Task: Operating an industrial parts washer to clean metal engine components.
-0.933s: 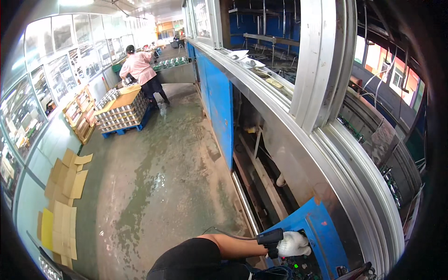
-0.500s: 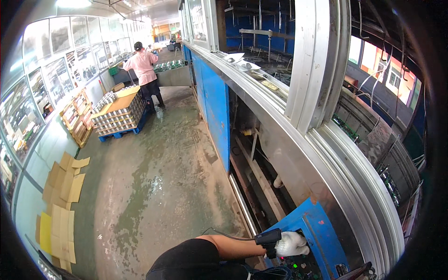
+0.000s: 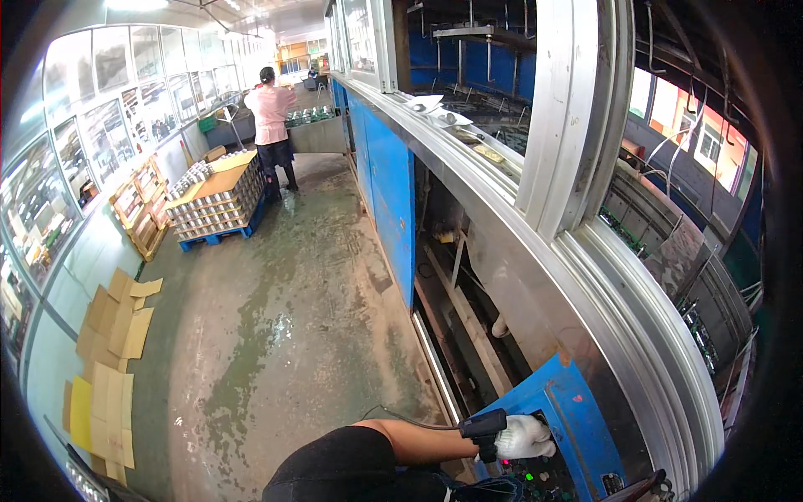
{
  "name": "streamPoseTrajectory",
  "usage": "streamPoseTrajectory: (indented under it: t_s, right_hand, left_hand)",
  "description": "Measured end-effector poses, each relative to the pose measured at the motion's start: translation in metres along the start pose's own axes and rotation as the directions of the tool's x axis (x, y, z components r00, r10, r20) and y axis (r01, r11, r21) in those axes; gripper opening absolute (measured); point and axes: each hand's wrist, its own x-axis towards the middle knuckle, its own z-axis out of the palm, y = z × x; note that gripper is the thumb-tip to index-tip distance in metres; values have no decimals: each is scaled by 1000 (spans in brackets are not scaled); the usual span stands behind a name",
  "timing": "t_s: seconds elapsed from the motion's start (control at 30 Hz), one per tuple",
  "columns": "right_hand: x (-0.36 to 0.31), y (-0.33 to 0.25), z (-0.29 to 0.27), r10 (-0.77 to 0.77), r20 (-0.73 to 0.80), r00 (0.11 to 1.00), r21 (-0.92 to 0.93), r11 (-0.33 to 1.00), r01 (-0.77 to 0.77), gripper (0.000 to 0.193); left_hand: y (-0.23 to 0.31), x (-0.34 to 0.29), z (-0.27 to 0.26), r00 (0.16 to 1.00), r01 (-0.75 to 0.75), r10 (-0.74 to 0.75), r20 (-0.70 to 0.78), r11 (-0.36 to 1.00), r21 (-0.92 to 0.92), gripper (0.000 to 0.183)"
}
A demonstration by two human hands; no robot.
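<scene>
My left hand (image 3: 524, 437), in a white knit glove, is at a blue metal control panel (image 3: 577, 410) at the lower right. Its fingers curl in toward the dark face of the panel, and whatever they grip there is hidden. A black device (image 3: 483, 424) with a thin cable is strapped at the wrist. Just below the glove, a green lit button (image 3: 529, 477) and a small red light glow. My right hand does not show.
Metal window framing (image 3: 560, 125) and a sill with white scoop-like pieces (image 3: 435, 109) run along the right. Ahead stand a person in pink (image 3: 270, 117), a pallet stacked with metal cans (image 3: 217, 197) and flattened cardboard (image 3: 113, 368). The floor (image 3: 284, 335) has wet patches.
The view has shifted slightly. My gloved hand stays at the panel. The person in pink has straightened and drawn in an arm. A hanging bar behind the window appears higher.
</scene>
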Motion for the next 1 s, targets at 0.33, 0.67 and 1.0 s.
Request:
streamPoseTrajectory:
  t_s: [0.33,0.67,1.0]
  right_hand:
    - [-1,-1,1,14,-4,1000,15,1000,-14,22]
    - [-1,1,3,21,2,1000,25,999,-21,20]
    - [0,3,4,30,-4,1000,41,999,-30,18]
  left_hand:
    - [-12,5,8,999,44,-43,-19,997,68,40]
    - [0,-5,-4,997,-18,28,-70,989,144,43]
    - [-8,5,-6,998,6,-17,59,983,183,49]
